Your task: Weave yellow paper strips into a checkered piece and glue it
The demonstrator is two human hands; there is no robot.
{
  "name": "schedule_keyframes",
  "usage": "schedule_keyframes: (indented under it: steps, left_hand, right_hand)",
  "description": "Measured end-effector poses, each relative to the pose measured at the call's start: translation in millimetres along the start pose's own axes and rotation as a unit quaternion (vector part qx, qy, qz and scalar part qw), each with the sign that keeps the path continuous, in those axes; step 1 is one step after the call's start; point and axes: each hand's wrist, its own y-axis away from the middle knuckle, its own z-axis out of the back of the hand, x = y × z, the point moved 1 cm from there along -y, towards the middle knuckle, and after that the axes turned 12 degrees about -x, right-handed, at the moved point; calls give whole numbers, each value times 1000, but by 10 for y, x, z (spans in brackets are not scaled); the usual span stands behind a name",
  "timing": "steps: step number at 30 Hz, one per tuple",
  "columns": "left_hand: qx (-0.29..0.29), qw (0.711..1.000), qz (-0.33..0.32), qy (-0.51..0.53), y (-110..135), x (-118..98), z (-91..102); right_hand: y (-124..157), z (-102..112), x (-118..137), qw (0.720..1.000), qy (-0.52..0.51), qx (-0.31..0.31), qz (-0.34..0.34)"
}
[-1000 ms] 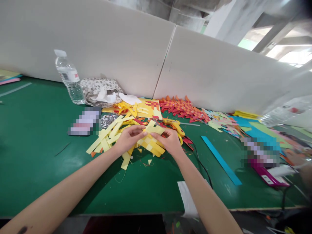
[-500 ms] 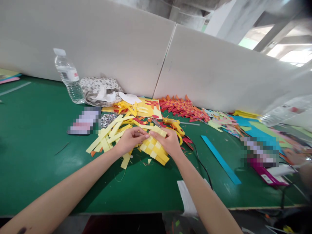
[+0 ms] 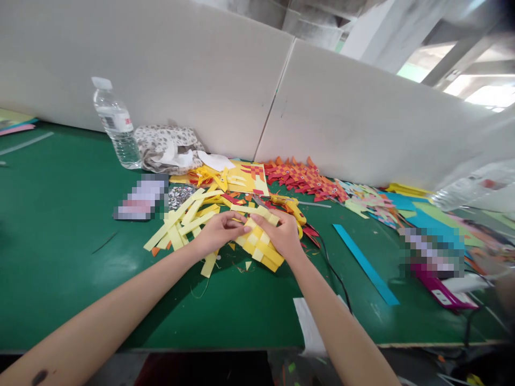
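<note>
Between my hands is a woven piece of yellow and pale-yellow paper strips [image 3: 260, 245], held a little above the green table. My right hand [image 3: 284, 234] grips its upper right side, thumb on top and fingers behind. At the piece's left edge, the thumb and fingers of my left hand [image 3: 220, 231] are pinched together; the tips touch the paper. Loose pale-yellow paper strips [image 3: 173, 228] lie in a heap left of and behind my left hand. A yellow glue gun [image 3: 287, 203] lies behind my right hand, beside scissor blades [image 3: 257, 200].
Orange-and-red woven paper fish [image 3: 301, 177] are piled along the white partition. A water bottle [image 3: 116, 126] and a phone [image 3: 140, 198] stand and lie at left. A blue strip [image 3: 364, 262] and a black cord [image 3: 333, 271] lie at right. Another person's hand [image 3: 494, 257] is blurred at far right.
The woven piece has tilted and shifted slightly right with my right hand. My left fingers have spread a little from their earlier pinch along its edge.
</note>
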Motion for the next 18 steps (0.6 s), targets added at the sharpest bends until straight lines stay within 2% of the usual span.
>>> schedule_keyframes:
  steps: [8, 18]
  left_hand:
    - [-66, 998, -10, -2, -35, 0, 39]
    - [-61, 998, -17, -13, -44, -7, 42]
  right_hand:
    - [-92, 25, -53, 998, -56, 1, -5]
    - [-99, 32, -78, 998, -30, -54, -20]
